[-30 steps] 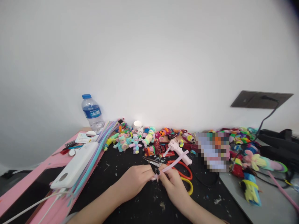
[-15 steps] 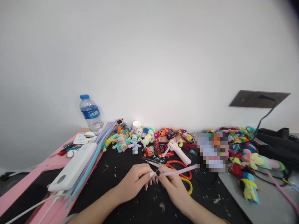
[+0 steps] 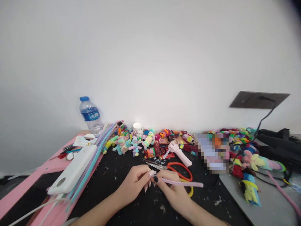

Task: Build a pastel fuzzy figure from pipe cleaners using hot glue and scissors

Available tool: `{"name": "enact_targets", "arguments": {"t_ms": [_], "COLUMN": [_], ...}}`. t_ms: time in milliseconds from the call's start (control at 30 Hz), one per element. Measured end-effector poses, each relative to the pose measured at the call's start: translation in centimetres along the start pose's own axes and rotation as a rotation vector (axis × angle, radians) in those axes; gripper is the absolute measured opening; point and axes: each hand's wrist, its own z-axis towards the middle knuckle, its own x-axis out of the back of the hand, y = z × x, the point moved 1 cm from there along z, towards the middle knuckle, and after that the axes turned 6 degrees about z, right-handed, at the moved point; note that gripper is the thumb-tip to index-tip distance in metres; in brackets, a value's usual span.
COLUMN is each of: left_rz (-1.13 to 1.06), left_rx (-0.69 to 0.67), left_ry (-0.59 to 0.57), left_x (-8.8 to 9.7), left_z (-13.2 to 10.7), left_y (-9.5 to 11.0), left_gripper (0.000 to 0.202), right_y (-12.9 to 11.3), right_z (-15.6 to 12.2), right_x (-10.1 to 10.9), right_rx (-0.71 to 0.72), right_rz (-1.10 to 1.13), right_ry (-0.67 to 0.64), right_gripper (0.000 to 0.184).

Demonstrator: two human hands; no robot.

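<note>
A pale lilac pipe cleaner (image 3: 185, 183) is pinched near its left end between the fingertips of my left hand (image 3: 135, 182) and my right hand (image 3: 174, 193). Its long free part sticks out to the right over my right hand. The fingers cover the worked end, so its shape is hard to make out. Just beyond my hands lie scissors with red handles (image 3: 189, 173), blades apart and pointing left. Another pair with yellow handles (image 3: 191, 191) is partly hidden behind my right hand. Farther back rests a pink hot glue gun (image 3: 181, 155).
Many colourful pipe-cleaner figures (image 3: 135, 146) line the wall, with a paper cup (image 3: 137, 128) among them. At left are a water bottle (image 3: 90, 114), a white power bank (image 3: 72, 171) and a bundle of pastel pipe cleaners (image 3: 100, 150). Scraps dot the black mat (image 3: 105, 188).
The pipe cleaner's free end has dropped and now points slightly downward to the right. My fingertips have shifted slightly left, still pinching it.
</note>
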Motion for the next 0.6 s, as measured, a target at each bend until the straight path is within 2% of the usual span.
{"name": "enact_targets", "arguments": {"t_ms": [133,267,467,600], "left_rz": [0.050,0.102,0.164,0.106], "left_rx": [-0.012,-0.037,-0.101,-0.083], "left_ry": [0.039,0.007,-0.096,-0.083], "left_x": [0.02,0.01,-0.27,-0.40], "left_z": [-0.04,0.02,-0.27,-0.21], "left_y": [0.09,0.20,0.42,0.17], "left_gripper": [0.039,0.038,0.033,0.031], "right_y": [-0.08,-0.08,0.10,0.05], "right_z": [-0.19,-0.15,-0.17,-0.11], "right_x": [-0.14,-0.18,-0.13,-0.10], "right_rx": [-0.015,-0.043,-0.124,-0.146], "right_rz": [-0.067,-0.080,0.063,0.117], "right_ry": [-0.016,-0.017,0.015,0.043], "right_gripper": [0.030,0.034,0.030,0.030]}}
